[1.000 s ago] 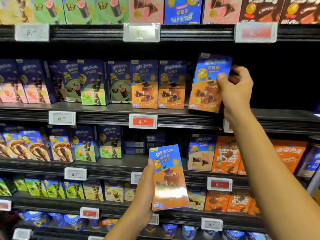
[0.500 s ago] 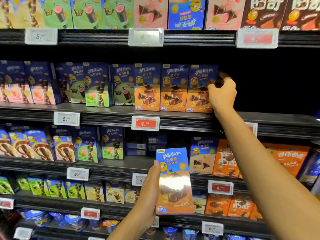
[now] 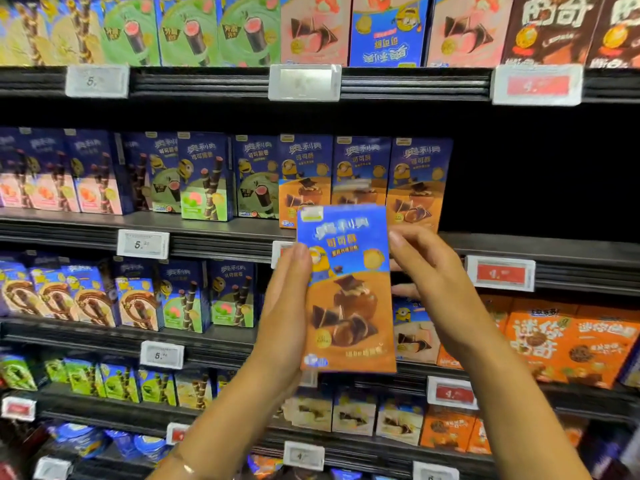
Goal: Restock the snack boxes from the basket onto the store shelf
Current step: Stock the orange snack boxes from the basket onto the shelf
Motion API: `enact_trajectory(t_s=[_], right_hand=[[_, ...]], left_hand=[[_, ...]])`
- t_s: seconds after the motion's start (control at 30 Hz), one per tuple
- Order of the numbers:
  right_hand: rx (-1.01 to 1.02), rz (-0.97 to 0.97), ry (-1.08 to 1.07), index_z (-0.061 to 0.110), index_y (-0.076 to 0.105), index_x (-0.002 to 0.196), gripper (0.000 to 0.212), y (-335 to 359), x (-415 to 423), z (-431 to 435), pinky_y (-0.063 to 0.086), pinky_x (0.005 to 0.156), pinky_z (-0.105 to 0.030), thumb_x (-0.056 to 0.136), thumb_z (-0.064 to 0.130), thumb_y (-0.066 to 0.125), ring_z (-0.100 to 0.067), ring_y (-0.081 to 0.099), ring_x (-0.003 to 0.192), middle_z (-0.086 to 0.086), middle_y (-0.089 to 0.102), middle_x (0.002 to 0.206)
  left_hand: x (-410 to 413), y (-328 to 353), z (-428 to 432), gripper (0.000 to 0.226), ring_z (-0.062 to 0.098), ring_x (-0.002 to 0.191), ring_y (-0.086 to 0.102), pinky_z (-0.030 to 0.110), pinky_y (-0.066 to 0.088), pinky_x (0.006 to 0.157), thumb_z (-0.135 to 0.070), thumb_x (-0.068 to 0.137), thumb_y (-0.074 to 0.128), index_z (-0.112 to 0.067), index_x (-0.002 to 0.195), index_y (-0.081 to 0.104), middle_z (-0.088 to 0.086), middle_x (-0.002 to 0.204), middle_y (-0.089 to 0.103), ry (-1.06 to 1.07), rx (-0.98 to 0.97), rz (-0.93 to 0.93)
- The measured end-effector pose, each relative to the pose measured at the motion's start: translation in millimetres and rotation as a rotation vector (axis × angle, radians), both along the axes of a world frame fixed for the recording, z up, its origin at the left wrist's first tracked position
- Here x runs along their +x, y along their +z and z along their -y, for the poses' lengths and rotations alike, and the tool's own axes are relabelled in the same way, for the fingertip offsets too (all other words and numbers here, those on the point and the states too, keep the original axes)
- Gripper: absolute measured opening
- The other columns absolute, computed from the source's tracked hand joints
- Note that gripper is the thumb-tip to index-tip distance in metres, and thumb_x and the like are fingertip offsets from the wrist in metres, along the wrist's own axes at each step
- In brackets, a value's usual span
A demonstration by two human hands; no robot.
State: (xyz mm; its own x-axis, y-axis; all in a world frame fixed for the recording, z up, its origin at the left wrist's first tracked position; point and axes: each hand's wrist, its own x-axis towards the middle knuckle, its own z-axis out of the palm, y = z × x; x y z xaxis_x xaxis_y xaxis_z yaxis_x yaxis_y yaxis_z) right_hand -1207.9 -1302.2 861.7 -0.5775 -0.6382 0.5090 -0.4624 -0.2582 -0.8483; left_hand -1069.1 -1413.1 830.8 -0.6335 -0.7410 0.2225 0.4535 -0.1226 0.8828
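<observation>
We hold the box upright between both hands, in front of the shelf. Our left hand grips its left edge; our right hand pinches its upper right edge with curled fingers.

We log the snack box upright between the left hand, at its left edge, and the right hand, at its upper right edge. Behind and above it, a row of three boxes stands side by side on the shelf, right of the other cartons.
</observation>
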Motion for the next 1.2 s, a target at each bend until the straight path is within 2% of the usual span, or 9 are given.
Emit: enact_trajectory(t_s=[0.13, 0.33, 0.4, 0.53, 0.63, 0.77, 0.9, 1.0, 1.2], right_hand=[[-0.081, 0.066, 0.049, 0.023, 0.068, 0.112, 0.038, 10, 6, 4, 0.061, 0.066, -0.031, 0.087, 0.052, 0.063, -0.013, 0.074, 0.088, 0.003, 0.076, 0.098], [-0.119, -0.052, -0.109, 0.022, 0.064, 0.12, 0.035, 34, -19, 19, 0.064, 0.069, -0.033, 0.089, 0.033, 0.077, -0.01, 0.074, 0.096, 0.0, 0.073, 0.112], [-0.179, 0.054, -0.125, 0.016, 0.065, 0.12, 0.031, 41, -35, 20, 0.064, 0.076, -0.046, 0.092, 0.025, 0.075, -0.016, 0.076, 0.094, -0.004, 0.075, 0.108], [-0.236, 0.037, -0.242, 0.014, 0.067, 0.119, 0.028, 45, -62, 21, 0.064, 0.074, -0.033, 0.093, 0.02, 0.074, -0.006, 0.075, 0.089, -0.002, 0.076, 0.105], [-0.221, -0.077, -0.369, 0.015, 0.065, 0.124, 0.032, 48, -78, 26, 0.058, 0.068, -0.016, 0.093, 0.018, 0.073, 0.0, 0.071, 0.088, 0.003, 0.072, 0.108], [-0.144, -0.208, -0.475, 0.02, 0.063, 0.128, 0.036, 45, -87, 37, 0.054, 0.067, -0.012, 0.093, 0.022, 0.073, -0.007, 0.068, 0.097, 0.005, 0.066, 0.111], [-0.111, -0.238, -0.519, 0.021, 0.062, 0.124, 0.034, 39, -89, 45, 0.048, 0.059, -0.003, 0.092, 0.025, 0.074, 0.013, 0.064, 0.085, 0.019, 0.063, 0.101], [-0.047, -0.279, -0.55, 0.025, 0.06, 0.121, 0.034, 29, -90, 47, 0.045, 0.059, -0.006, 0.091, 0.032, 0.074, 0.012, 0.062, 0.079, 0.028, 0.057, 0.096], [0.027, -0.355, -0.688, 0.022, 0.057, 0.132, 0.054, 27, -97, 49, 0.043, 0.085, -0.03, 0.085, 0.041, 0.078, -0.022, 0.051, 0.116, -0.004, 0.046, 0.125]], left_hand=[[-18, 44, 9, 0.067, 0.032, 0.114, 0.073, 0.059, 0.054, 0.103, -0.065, 0.094, 0.059, -0.018, 0.141, 0.055, 0.01, 0.126, 0.074, 0.121, -0.127, -0.069], [-51, 81, 28, 0.066, 0.026, 0.11, 0.075, 0.047, 0.062, 0.092, -0.058, 0.091, 0.056, -0.01, 0.137, 0.05, 0.011, 0.127, 0.072, 0.141, -0.276, -0.089], [-59, 87, 44, 0.049, 0.02, 0.104, 0.076, 0.04, 0.064, 0.085, -0.037, 0.101, 0.064, -0.009, 0.137, 0.047, 0.007, 0.122, 0.072, 0.208, -0.325, -0.051], [-71, 87, 78, 0.044, 0.02, 0.102, 0.073, 0.046, 0.06, 0.09, -0.015, 0.099, 0.069, -0.004, 0.135, 0.044, 0.014, 0.123, 0.069, 0.321, -0.402, 0.055], [-72, 82, 87, 0.043, 0.009, 0.104, 0.071, 0.04, 0.059, 0.089, -0.024, 0.096, 0.071, -0.017, 0.129, 0.043, 0.006, 0.123, 0.065, 0.349, -0.454, 0.06], [-73, 81, 85, 0.063, 0.03, 0.123, 0.064, 0.055, 0.055, 0.1, -0.048, 0.081, 0.069, -0.021, 0.133, 0.045, 0.014, 0.136, 0.059, 0.327, -0.503, 0.115], [-76, 74, 89, 0.046, 0.025, 0.129, 0.05, 0.054, 0.051, 0.103, -0.052, 0.088, 0.068, -0.027, 0.125, 0.055, -0.001, 0.122, 0.064, 0.393, -0.596, 0.193], [-77, 66, 103, 0.041, 0.022, 0.125, 0.036, 0.05, 0.045, 0.104, -0.053, 0.094, 0.067, -0.031, 0.127, 0.059, -0.003, 0.118, 0.057, 0.54, -0.747, 0.321], [-76, 60, 111, 0.08, 0.02, 0.123, 0.024, 0.036, 0.029, 0.102, -0.065, 0.082, 0.073, -0.032, 0.148, 0.043, 0.003, 0.133, 0.029, 0.694, -0.858, 0.438]])
